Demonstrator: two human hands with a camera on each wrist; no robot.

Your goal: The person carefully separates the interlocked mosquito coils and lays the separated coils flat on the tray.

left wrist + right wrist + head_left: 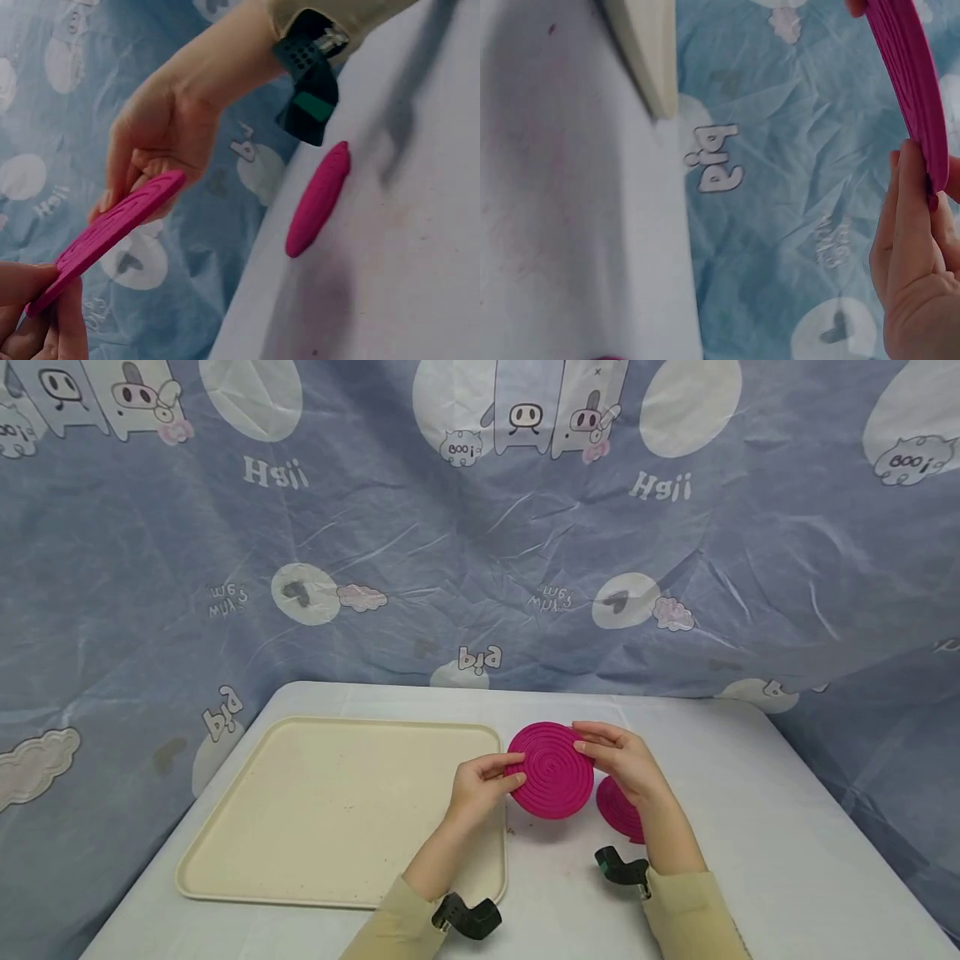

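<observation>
Head view looks down from afar; 2 wrist views, close, share the pink disc (551, 770).

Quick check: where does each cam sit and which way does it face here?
Head: worn high, faces forward and down at the table, tray and both forearms.
Left wrist: low beside the left hand, looks across at the right hand and a second mat lying on the table.
Right wrist: by the right hand, faces the backdrop and the tray's edge.
Shared: all three show the held pink mat.
</observation>
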